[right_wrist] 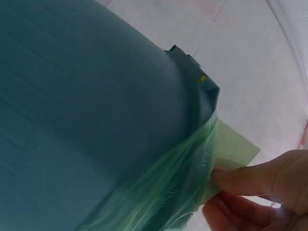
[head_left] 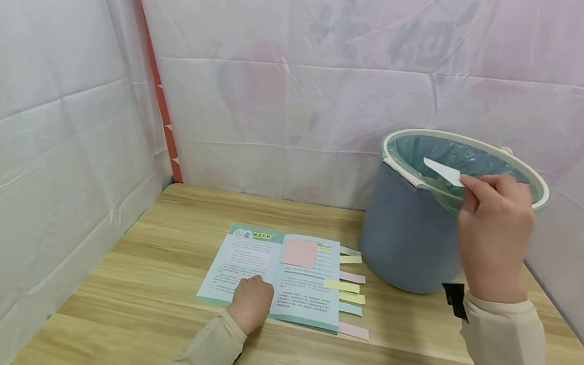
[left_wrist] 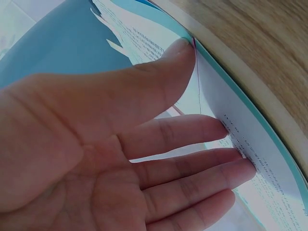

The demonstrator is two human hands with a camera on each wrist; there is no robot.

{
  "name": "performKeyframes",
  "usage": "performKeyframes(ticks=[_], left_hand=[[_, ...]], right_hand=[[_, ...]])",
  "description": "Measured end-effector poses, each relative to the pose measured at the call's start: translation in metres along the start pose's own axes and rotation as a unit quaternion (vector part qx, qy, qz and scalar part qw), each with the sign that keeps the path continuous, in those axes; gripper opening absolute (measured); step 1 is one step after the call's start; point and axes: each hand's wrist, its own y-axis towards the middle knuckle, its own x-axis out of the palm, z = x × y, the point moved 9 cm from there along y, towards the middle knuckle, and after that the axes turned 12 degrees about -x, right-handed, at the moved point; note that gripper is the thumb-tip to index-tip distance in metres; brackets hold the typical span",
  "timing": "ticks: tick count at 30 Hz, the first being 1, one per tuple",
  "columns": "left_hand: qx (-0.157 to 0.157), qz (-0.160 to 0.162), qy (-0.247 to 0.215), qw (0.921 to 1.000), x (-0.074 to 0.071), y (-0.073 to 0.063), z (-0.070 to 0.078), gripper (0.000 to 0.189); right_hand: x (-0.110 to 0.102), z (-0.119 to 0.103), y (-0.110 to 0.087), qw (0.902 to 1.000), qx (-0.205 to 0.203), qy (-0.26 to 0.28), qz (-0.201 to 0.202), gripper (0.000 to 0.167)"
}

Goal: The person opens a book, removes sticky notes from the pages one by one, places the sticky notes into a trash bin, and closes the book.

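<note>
In the head view my right hand (head_left: 498, 235) pinches a small pale piece of paper (head_left: 443, 171) by one end, above the mouth of a blue-grey trash bin (head_left: 407, 233). The right wrist view shows the thumb (right_wrist: 250, 180) on that paper, partly behind the bin's green plastic liner (right_wrist: 168, 187). My left hand (head_left: 252, 301) rests at the lower middle of an open booklet (head_left: 304, 302). In the left wrist view its fingers (left_wrist: 192, 175) are fairly straight, and the thumb and fingertips touch the pages near the fold.
A pink sticky note (head_left: 298, 253) lies on the booklet's right page. Several coloured paper tabs (head_left: 353, 331) stick out from its right edge, towards the bin. The wooden table (head_left: 132, 284) is bordered by pale cloth walls (head_left: 288, 107) behind and at both sides.
</note>
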Motion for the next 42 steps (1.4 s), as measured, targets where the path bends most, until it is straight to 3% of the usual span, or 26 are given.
performKeyframes(ticks=[5, 11, 14, 17, 19, 23, 26, 30, 33, 37, 42], left_hand=[[-0.002, 0.003, 0.001, 1.0000, -0.001, 0.000, 0.000, 0.009], [0.000, 0.008, 0.008, 0.9999, 0.000, 0.000, 0.000, 0.008], [0.000, 0.012, 0.013, 0.9998, 0.001, 0.000, 0.000, 0.008], [0.000, 0.011, 0.016, 0.9998, 0.001, 0.001, 0.000, 0.008], [0.000, 0.006, 0.017, 0.9998, 0.002, 0.001, 0.000, 0.007], [0.000, -0.006, 0.019, 0.9998, 0.003, 0.001, 0.002, 0.006], [-0.002, -0.013, 0.022, 0.9997, 0.004, 0.001, 0.003, 0.005], [-0.003, -0.013, 0.029, 0.9995, 0.005, 0.002, 0.005, 0.006], [-0.003, -0.010, 0.035, 0.9993, 0.006, 0.002, 0.006, 0.007], [-0.010, -0.006, 0.041, 0.9991, 0.005, 0.003, 0.005, 0.008], [-0.016, -0.004, 0.037, 0.9992, 0.003, 0.002, 0.003, 0.007]], right_hand=[[0.009, 0.011, -0.001, 0.9980, 0.039, -0.014, -0.048, 0.022], [0.011, 0.012, 0.000, 0.9981, 0.040, -0.014, -0.045, 0.022], [0.011, -0.002, -0.001, 1.0000, 0.001, -0.001, -0.006, 0.018], [0.022, -0.031, -0.009, 0.9962, -0.075, 0.040, 0.019, 0.011], [0.041, -0.056, -0.022, 0.9884, -0.124, 0.088, 0.005, 0.008], [0.099, -0.102, -0.065, 0.9682, -0.175, 0.145, -0.104, 0.016], [0.149, -0.125, -0.100, 0.9487, -0.186, 0.116, -0.228, 0.016], [0.199, -0.137, -0.136, 0.9092, -0.209, 0.034, -0.358, 0.020], [0.219, -0.140, -0.151, 0.8854, -0.236, -0.008, -0.400, 0.023], [0.238, -0.143, -0.159, 0.8644, -0.267, -0.040, -0.424, 0.019], [0.252, -0.145, -0.160, 0.8490, -0.274, -0.058, -0.448, 0.017]])
